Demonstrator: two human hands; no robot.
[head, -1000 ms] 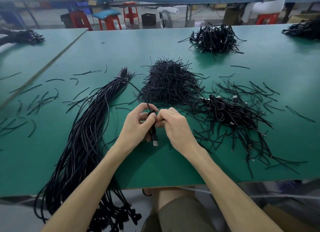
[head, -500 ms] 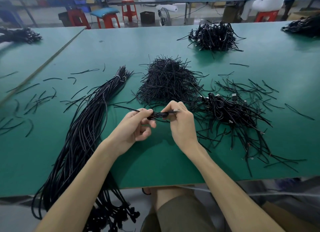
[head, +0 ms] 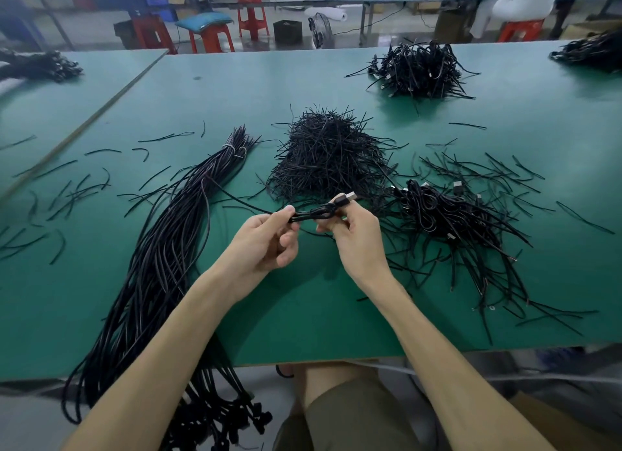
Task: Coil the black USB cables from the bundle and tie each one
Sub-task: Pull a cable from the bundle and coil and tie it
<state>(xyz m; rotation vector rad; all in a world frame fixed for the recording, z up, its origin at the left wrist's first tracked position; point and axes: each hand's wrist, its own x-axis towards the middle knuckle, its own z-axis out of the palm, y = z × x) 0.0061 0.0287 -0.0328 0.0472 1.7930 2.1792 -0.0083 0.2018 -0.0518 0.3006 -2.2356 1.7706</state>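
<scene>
Both hands pinch one coiled cable (head: 314, 212) at frame centre, above the table (head: 303, 316).
I judge loops may spring loose if my left hand (head: 266, 242) or right hand (head: 356, 238) eases before tying.

cable bundle (head: 161, 248) lies left on the table (head: 303, 316) (overhanging its edge), tie heap (head: 326, 158) behind centre.

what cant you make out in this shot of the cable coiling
All in the head view:
- Whether the coiled cable is tied yet: fingers of the left hand and right hand cover its ends.
- Lower ends of the cable bundle: hang past the table edge, blurred.
- Far right pile: cut off by the frame.
</scene>
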